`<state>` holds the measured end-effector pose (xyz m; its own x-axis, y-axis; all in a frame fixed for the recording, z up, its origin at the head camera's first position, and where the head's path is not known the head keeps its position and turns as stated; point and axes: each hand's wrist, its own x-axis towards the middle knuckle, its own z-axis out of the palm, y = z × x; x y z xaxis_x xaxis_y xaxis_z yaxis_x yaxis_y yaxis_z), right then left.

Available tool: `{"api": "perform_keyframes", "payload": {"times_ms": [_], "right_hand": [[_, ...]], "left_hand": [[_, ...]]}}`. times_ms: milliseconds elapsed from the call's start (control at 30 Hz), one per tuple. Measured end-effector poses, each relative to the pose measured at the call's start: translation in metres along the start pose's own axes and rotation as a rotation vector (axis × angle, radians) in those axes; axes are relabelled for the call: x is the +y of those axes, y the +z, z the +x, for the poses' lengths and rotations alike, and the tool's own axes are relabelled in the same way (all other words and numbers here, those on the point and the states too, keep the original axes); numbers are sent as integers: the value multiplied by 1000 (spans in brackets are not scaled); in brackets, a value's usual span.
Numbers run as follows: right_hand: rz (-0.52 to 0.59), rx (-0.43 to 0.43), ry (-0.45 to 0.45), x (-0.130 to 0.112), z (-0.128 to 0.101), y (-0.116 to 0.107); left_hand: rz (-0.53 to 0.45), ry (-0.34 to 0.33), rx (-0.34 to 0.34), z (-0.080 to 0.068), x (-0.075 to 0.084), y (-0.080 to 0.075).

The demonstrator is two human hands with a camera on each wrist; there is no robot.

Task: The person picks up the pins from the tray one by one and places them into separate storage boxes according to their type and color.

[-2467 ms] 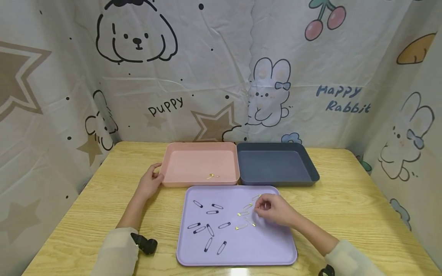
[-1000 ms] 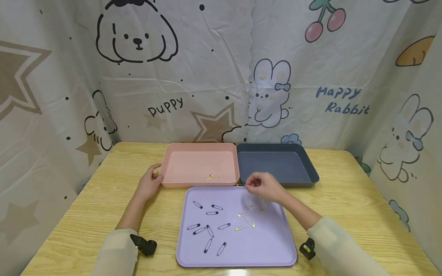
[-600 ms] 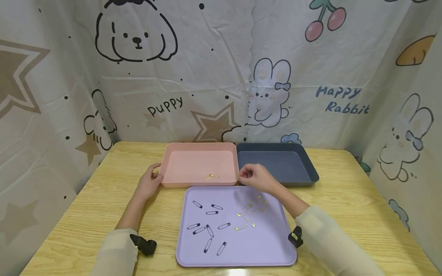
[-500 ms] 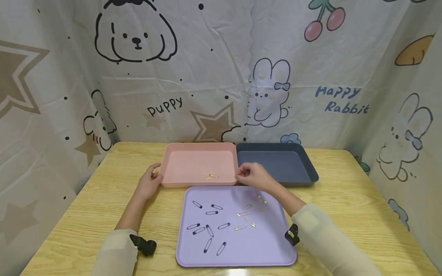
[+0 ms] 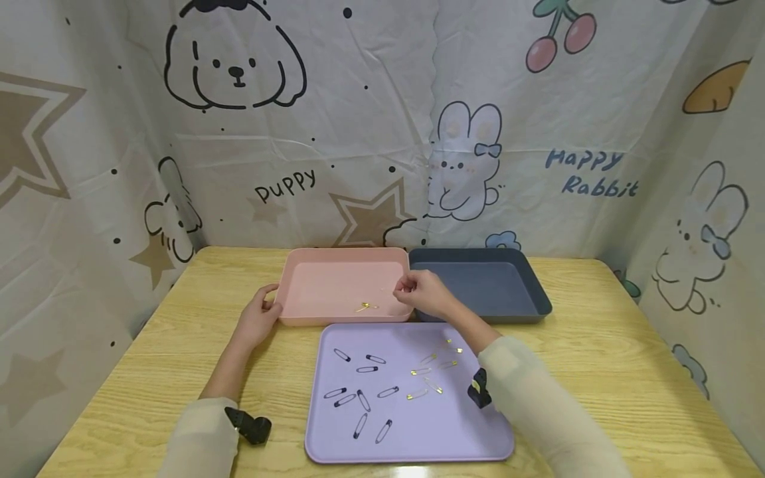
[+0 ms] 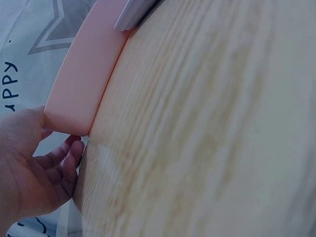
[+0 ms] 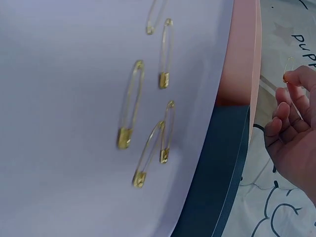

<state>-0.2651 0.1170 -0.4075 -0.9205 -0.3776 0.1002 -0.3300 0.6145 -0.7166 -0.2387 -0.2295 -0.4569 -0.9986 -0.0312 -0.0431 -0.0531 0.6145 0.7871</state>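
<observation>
Right wrist view, gold safety pin [image 7: 289, 66] pinched upright, clasp down, right hand [image 7: 294, 129]

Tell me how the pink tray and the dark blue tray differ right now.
The pink tray holds one gold safety pin; the dark blue tray shows none. The left hand grips the pink tray's corner, and the right hand hovers over it; nobody touches the dark blue tray. Both look alike in shape.

Pinched in right-hand fingers [image 7: 291, 79]: small gold metal safety pin [image 7: 288, 63], over shallow pink plastic tray [image 5: 335, 285]. Right of these: dark rectangular plastic tray [image 5: 478, 285]. Nearer: flat lilac plastic tray [image 5: 454, 425] bearing loose pins, all on wooden tabletop [image 5: 597, 358].
</observation>
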Motion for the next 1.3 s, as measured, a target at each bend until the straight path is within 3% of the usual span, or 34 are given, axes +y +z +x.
{"api": "perform_keyframes", "payload": {"times_ms": [433, 700, 1033, 1300], "right_hand": [[-34, 14, -10, -6, 24, 16], [-55, 37, 42, -7, 34, 24], [-10, 55, 30, -7, 38, 37], [-25, 57, 118, -8, 36, 42]], "left_hand": [[-13, -17, -13, -1, 2, 1], [-4, -14, -11, -2, 3, -1], [-9, -11, -1, -1, 1, 0], [-7, -5, 0, 0, 1, 1]]}}
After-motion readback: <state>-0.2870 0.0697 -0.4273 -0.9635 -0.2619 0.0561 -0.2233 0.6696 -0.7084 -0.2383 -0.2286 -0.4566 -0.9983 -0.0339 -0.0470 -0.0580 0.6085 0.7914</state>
